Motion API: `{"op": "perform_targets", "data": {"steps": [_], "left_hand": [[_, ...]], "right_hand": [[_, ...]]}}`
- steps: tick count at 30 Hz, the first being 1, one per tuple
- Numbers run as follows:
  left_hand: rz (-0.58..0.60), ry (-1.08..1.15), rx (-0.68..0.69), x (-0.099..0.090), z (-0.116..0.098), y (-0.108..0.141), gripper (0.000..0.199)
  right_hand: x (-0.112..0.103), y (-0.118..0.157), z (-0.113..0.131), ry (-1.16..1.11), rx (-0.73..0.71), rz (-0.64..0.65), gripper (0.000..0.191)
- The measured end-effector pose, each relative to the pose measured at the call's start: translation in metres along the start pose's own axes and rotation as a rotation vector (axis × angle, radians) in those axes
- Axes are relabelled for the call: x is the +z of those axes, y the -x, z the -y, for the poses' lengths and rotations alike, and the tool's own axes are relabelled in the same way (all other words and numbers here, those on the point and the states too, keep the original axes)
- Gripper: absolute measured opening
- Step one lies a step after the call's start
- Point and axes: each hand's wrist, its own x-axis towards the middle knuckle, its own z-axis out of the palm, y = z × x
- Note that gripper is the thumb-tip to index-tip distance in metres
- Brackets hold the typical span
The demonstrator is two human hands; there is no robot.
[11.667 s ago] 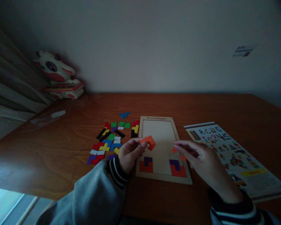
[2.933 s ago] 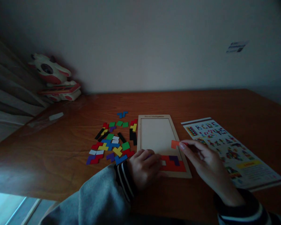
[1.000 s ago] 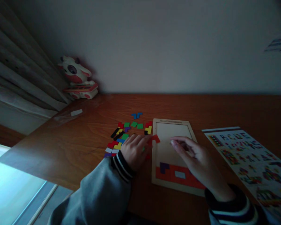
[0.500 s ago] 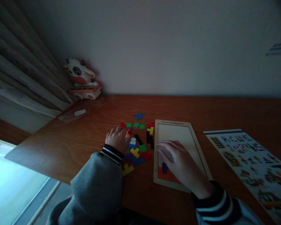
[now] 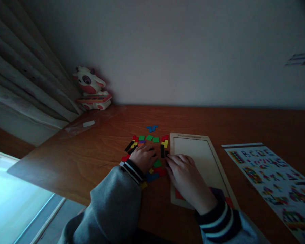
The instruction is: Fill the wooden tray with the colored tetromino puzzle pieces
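Colourful flat blocks lie in a cluster left of a wooden frame board. My left hand rests over the middle of the cluster, fingers curled down and spread a little; whatever lies under them is hidden. My right hand reaches across the board's left edge, its thumb and index finger pinched at a black block. Another black block stands just left of it. Red and purple blocks fill part of the board's near end, partly covered by my right wrist. A green block lies between the hands.
Two blue blocks lie behind the cluster. A printed pattern sheet is on the right of the wooden table. At the back left sits a cow toy, near a curtain and a clear plastic bag.
My left hand has moved right over the cluster, uncovering black, red and yellow blocks on the left. My right hand has shifted left from inside the board to the black block.
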Motion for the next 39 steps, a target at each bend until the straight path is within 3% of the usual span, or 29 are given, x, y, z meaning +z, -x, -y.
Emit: {"op": "perform_targets", "data": {"steps": [4,9,14,18,23,29,33,39], "left_hand": [[0.028,0.075,-0.011,0.000,0.006,0.000,0.023],[0.022,0.097,-0.046,-0.001,0.010,-0.002,0.022],[0.068,0.126,-0.116,-0.008,0.011,-0.004,0.036],[-0.012,0.124,-0.124,-0.012,0.010,-0.005,0.043],[-0.131,0.193,0.069,-0.006,-0.008,-0.004,0.036],[-0.064,0.350,0.362,0.014,-0.044,0.003,0.036],[-0.018,0.371,0.397,0.016,-0.052,0.002,0.034],[0.045,0.385,0.358,0.000,-0.054,-0.001,0.033]], "right_hand": [[-0.010,-0.009,-0.005,-0.033,0.004,0.069,0.019],[-0.001,-0.020,-0.026,-0.170,-0.044,0.049,0.021],[0.005,-0.028,-0.029,-0.226,-0.003,0.048,0.044],[-0.007,-0.027,-0.029,-0.280,-0.014,-0.023,0.045],[-0.031,0.006,-0.059,-0.404,0.070,-0.164,0.040],[-0.038,0.066,-0.107,-0.426,0.190,-0.047,0.040],[-0.040,0.091,-0.121,-0.438,0.244,0.033,0.038],[-0.042,0.108,-0.130,-0.390,0.249,0.045,0.039]]}}
